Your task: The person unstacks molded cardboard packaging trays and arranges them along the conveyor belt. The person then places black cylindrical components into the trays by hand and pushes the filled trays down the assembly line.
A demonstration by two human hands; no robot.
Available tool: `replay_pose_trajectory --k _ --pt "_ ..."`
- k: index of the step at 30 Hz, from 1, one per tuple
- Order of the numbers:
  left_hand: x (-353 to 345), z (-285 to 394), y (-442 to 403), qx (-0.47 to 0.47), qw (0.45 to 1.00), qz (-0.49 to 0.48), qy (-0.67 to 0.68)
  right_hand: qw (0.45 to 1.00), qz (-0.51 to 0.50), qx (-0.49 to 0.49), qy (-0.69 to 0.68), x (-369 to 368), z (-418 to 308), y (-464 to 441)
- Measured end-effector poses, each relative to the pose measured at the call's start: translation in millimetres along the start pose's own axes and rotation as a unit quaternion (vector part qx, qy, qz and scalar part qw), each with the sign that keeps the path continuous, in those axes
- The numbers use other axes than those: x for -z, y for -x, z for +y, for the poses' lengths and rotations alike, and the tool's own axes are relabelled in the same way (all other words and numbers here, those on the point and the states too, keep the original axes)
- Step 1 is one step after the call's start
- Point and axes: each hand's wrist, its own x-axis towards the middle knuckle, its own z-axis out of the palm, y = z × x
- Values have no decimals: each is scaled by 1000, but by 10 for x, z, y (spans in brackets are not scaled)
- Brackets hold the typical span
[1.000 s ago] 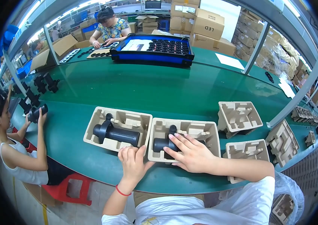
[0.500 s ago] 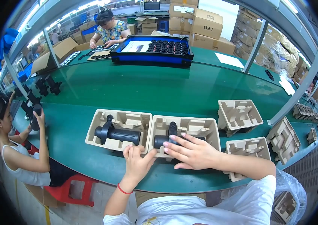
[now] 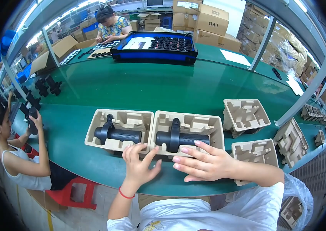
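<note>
— Beige moulded pulp up front: two trays side by side on the green tabletop (image 3: 66, 131). Taking twelve as straight ahead, left tray (image 3: 132, 124) at eleven, right tray (image 3: 200, 125) near twelve.

— And inside?

— One black piece apiece. Left cylinder (image 3: 126, 135) lying lengthwise in the first, right cylinder (image 3: 190, 139) likewise in the second, each with a ringed collar pointing up toward twelve.

— Hands?

— Free of any hold, both. Left hand (image 3: 138, 168): fingers spread and loosely bent, pinching nothing, just at the front rim of the left tray. Contact there: cannot tell. Right hand (image 3: 211, 165): fingers nearly straight, slightly fanned, pinching nothing, close to the front wall of the right tray. Contact: again cannot tell.

— How far along, then?

— Judging by the present lie, both cylinders already seated, down within the tray walls. No cover over either. Anything finer left to adjust: too small to tell.

— Other trays?

— Rear tray (image 3: 246, 111) at one, lower tray (image 3: 251, 154) at two, tilted tray (image 3: 290, 144) farther out at two, moulded recesses showing in all three.

— More black parts?

— Third cylinder (image 3: 32, 112) at ten, in a co-worker's hands (image 3: 37, 122). Dark fittings (image 3: 53, 85) between ten and eleven.
</note>
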Motion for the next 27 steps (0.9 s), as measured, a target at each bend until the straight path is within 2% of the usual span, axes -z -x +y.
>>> replay_pose_trajectory --k 3,6,14,17,20,21,22,23,25,27 --pt "269 145 -74 -40 990 41 127 998 36 32 31 -25 -35 19" --pt "422 318 -211 -56 956 46 285 997 48 42 33 -2 -86 -14" --pt "408 453 -219 -44 945 45 322 999 46 -8 -8 138 -242 -33" --pt "419 475 -255 -30 943 32 331 981 -6 -83 -173 289 -254 -72" --pt "374 447 -284 -16 937 17 349 849 -50 -217 -479 365 -245 -96" --pt "360 439 -269 -4 935 22 353 785 -54 -253 -563 371 -249 -77" --pt "349 429 -250 9 933 26 358 694 -100 -319 -638 465 -197 -117" --pt "342 426 -246 21 931 32 363 609 -38 -339 -716 385 -221 -71" --pt "377 457 -289 49 929 22 366 459 -11 -379 -803 406 -194 -71" --pt "389 459 -324 56 930 5 363 404 -13 -386 -829 407 -149 -54"
